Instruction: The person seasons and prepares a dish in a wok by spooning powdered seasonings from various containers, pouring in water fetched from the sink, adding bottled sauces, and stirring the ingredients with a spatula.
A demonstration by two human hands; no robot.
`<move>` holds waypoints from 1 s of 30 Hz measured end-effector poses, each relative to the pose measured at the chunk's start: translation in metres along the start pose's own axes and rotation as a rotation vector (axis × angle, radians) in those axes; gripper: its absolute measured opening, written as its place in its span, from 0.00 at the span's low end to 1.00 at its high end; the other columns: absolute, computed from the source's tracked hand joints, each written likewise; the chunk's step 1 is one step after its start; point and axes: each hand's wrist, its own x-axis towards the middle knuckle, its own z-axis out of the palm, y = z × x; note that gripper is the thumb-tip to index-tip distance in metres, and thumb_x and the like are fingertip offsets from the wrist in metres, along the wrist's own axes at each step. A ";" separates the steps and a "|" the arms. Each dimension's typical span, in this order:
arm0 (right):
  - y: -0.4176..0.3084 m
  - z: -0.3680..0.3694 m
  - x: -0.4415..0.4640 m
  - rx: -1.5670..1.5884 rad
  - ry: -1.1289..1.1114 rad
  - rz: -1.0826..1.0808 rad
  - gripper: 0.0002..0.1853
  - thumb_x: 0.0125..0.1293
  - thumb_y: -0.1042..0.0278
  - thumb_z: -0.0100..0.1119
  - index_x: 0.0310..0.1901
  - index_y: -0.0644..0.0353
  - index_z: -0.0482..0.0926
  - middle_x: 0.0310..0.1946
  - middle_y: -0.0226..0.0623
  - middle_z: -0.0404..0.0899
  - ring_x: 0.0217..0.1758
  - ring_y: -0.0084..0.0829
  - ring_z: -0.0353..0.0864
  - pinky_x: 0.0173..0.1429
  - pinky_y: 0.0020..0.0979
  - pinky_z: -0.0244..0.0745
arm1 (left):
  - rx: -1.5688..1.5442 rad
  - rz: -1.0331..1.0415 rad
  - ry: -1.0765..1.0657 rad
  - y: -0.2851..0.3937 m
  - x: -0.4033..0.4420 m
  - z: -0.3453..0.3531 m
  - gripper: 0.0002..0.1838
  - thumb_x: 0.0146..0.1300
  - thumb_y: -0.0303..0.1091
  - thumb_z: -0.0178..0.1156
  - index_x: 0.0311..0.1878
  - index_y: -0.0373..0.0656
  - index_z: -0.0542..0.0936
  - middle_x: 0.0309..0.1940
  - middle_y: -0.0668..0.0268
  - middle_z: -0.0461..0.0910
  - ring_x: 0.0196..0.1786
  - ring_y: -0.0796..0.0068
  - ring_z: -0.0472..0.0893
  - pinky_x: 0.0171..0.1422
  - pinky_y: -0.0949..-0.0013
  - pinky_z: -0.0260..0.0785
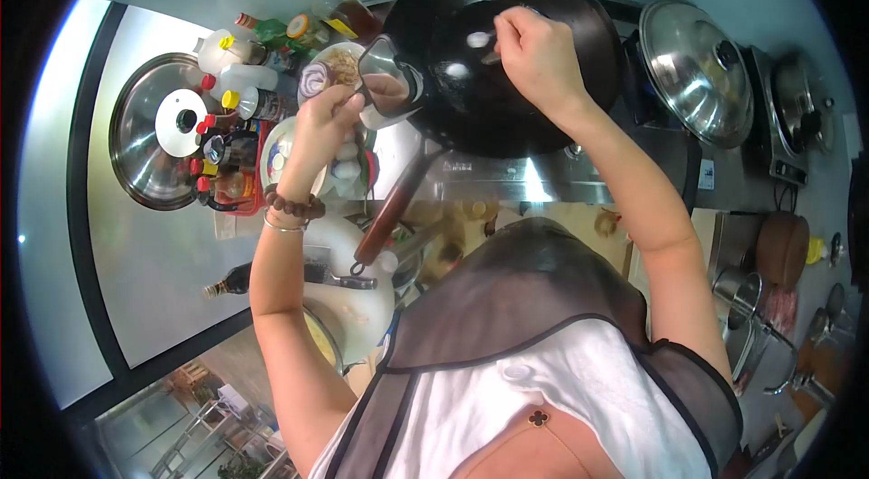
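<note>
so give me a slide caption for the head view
Left hand holds a shiny metal bowl at a black wok's edge; right hand, fingers curled, is over the wok.

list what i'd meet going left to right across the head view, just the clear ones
large round metal lid → left hand → black wok → domed steel lid → smaller lidded pot

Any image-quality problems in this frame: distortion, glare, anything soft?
Head view: strong fisheye bending, with blackened corners; bright glare spots inside the dark wok and on the stove's front panel; highlights on the domed lid; skin-toned reflection in the shiny metal vessel; bottle labels too small to read.
</note>
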 end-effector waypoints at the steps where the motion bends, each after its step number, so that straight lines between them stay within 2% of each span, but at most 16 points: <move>1: -0.007 -0.004 0.000 -0.099 0.049 -0.186 0.09 0.58 0.69 0.50 0.29 0.65 0.77 0.16 0.35 0.77 0.18 0.22 0.75 0.25 0.22 0.69 | 0.046 0.009 0.018 0.001 -0.001 0.000 0.12 0.59 0.36 0.55 0.31 0.34 0.75 0.17 0.71 0.70 0.21 0.84 0.68 0.24 0.77 0.60; 3: -0.030 -0.011 -0.001 0.051 -0.003 -0.063 0.08 0.57 0.69 0.52 0.30 0.65 0.77 0.16 0.36 0.77 0.19 0.25 0.77 0.25 0.23 0.69 | 0.019 0.004 -0.017 0.012 -0.003 0.000 0.12 0.58 0.37 0.54 0.30 0.35 0.75 0.18 0.71 0.70 0.22 0.84 0.68 0.25 0.78 0.60; 5: -0.042 -0.017 -0.003 0.151 -0.233 -0.043 0.11 0.54 0.66 0.54 0.23 0.65 0.76 0.18 0.46 0.75 0.22 0.43 0.77 0.28 0.33 0.71 | -0.131 0.003 -0.088 0.023 -0.002 0.002 0.12 0.59 0.38 0.53 0.30 0.36 0.76 0.20 0.73 0.71 0.23 0.84 0.67 0.27 0.79 0.60; 7: -0.043 -0.028 -0.010 0.013 -0.241 -0.161 0.12 0.54 0.62 0.57 0.30 0.66 0.77 0.20 0.45 0.76 0.23 0.41 0.77 0.27 0.32 0.70 | -0.295 -0.013 -0.126 0.048 -0.006 0.007 0.12 0.61 0.39 0.52 0.32 0.38 0.76 0.22 0.74 0.70 0.23 0.89 0.64 0.24 0.84 0.53; 9: -0.063 -0.064 -0.025 -0.250 -0.049 -0.239 0.16 0.53 0.60 0.59 0.36 0.65 0.76 0.19 0.43 0.76 0.22 0.38 0.77 0.27 0.31 0.70 | -0.373 0.029 -0.078 0.073 -0.009 0.017 0.13 0.60 0.40 0.52 0.32 0.39 0.77 0.22 0.74 0.70 0.22 0.91 0.62 0.23 0.85 0.50; 11: -0.082 -0.108 -0.054 -0.072 0.196 -0.159 0.17 0.52 0.61 0.61 0.40 0.64 0.75 0.18 0.41 0.75 0.20 0.36 0.76 0.25 0.29 0.69 | -0.473 0.059 -0.114 0.099 -0.011 0.030 0.14 0.60 0.39 0.51 0.33 0.37 0.76 0.21 0.76 0.68 0.22 0.91 0.61 0.23 0.85 0.49; 12: -0.086 -0.127 -0.074 0.009 0.308 -0.117 0.15 0.51 0.64 0.63 0.38 0.64 0.76 0.17 0.39 0.75 0.18 0.29 0.74 0.23 0.26 0.67 | -0.509 0.100 -0.157 0.109 -0.014 0.035 0.14 0.60 0.39 0.51 0.34 0.36 0.76 0.21 0.75 0.67 0.22 0.90 0.62 0.24 0.85 0.51; 13: -0.091 -0.149 -0.096 -0.005 0.317 -0.048 0.11 0.55 0.75 0.59 0.42 0.64 0.77 0.21 0.29 0.76 0.23 0.15 0.73 0.27 0.18 0.67 | -0.544 0.133 -0.202 0.116 -0.015 0.044 0.15 0.61 0.39 0.51 0.34 0.34 0.76 0.21 0.75 0.66 0.23 0.90 0.62 0.25 0.84 0.53; 15: -0.090 -0.180 -0.140 -0.057 0.501 -0.056 0.10 0.55 0.77 0.57 0.40 0.65 0.77 0.23 0.31 0.76 0.24 0.16 0.74 0.27 0.16 0.67 | -0.730 0.318 -0.196 0.127 -0.017 0.078 0.16 0.61 0.38 0.51 0.38 0.32 0.75 0.21 0.74 0.65 0.24 0.88 0.62 0.29 0.84 0.57; 16: -0.091 -0.195 -0.164 -0.060 0.576 -0.020 0.08 0.56 0.79 0.55 0.39 0.67 0.77 0.23 0.30 0.76 0.23 0.17 0.74 0.26 0.15 0.66 | -0.904 0.194 -0.114 0.145 -0.031 0.100 0.16 0.60 0.38 0.52 0.42 0.32 0.73 0.24 0.72 0.67 0.26 0.87 0.65 0.35 0.82 0.63; 17: -0.090 -0.209 -0.189 -0.055 0.672 -0.004 0.08 0.57 0.78 0.54 0.39 0.67 0.77 0.23 0.30 0.76 0.23 0.16 0.74 0.26 0.16 0.66 | -0.934 0.150 -0.169 0.185 -0.058 0.122 0.18 0.59 0.37 0.53 0.47 0.32 0.70 0.30 0.70 0.70 0.29 0.86 0.68 0.39 0.78 0.65; 19: -0.088 -0.234 -0.238 -0.041 0.903 0.097 0.08 0.59 0.77 0.51 0.39 0.67 0.77 0.22 0.29 0.75 0.22 0.16 0.72 0.26 0.15 0.65 | -0.760 0.193 -0.634 0.197 -0.071 0.150 0.21 0.58 0.38 0.56 0.48 0.32 0.69 0.33 0.68 0.72 0.32 0.83 0.71 0.39 0.77 0.65; 22: -0.071 -0.267 -0.315 -0.066 1.187 0.368 0.08 0.62 0.72 0.50 0.40 0.66 0.76 0.22 0.28 0.74 0.23 0.15 0.71 0.27 0.15 0.64 | -0.647 0.148 -0.890 0.227 -0.113 0.236 0.16 0.58 0.42 0.56 0.39 0.36 0.71 0.25 0.71 0.71 0.26 0.84 0.68 0.32 0.80 0.60; 25: -0.041 -0.290 -0.389 -0.111 1.206 0.567 0.09 0.62 0.69 0.51 0.38 0.66 0.76 0.19 0.27 0.72 0.21 0.14 0.68 0.25 0.15 0.60 | -0.577 0.075 -1.051 0.242 -0.129 0.349 0.16 0.61 0.44 0.51 0.29 0.40 0.72 0.22 0.73 0.70 0.23 0.86 0.64 0.28 0.81 0.57; 27: -0.033 -0.292 -0.426 -0.113 1.166 0.717 0.09 0.62 0.69 0.51 0.37 0.66 0.76 0.18 0.27 0.72 0.20 0.14 0.67 0.25 0.16 0.60 | -0.512 -0.032 -0.995 0.243 -0.136 0.426 0.18 0.63 0.47 0.48 0.28 0.41 0.72 0.22 0.72 0.70 0.24 0.85 0.65 0.29 0.81 0.57; 30: -0.036 -0.294 -0.455 -0.073 1.135 0.892 0.09 0.61 0.70 0.52 0.36 0.68 0.76 0.19 0.28 0.73 0.21 0.15 0.68 0.25 0.17 0.62 | -0.490 0.015 -0.973 0.227 -0.129 0.548 0.20 0.64 0.49 0.46 0.28 0.41 0.72 0.23 0.71 0.71 0.24 0.83 0.67 0.29 0.79 0.59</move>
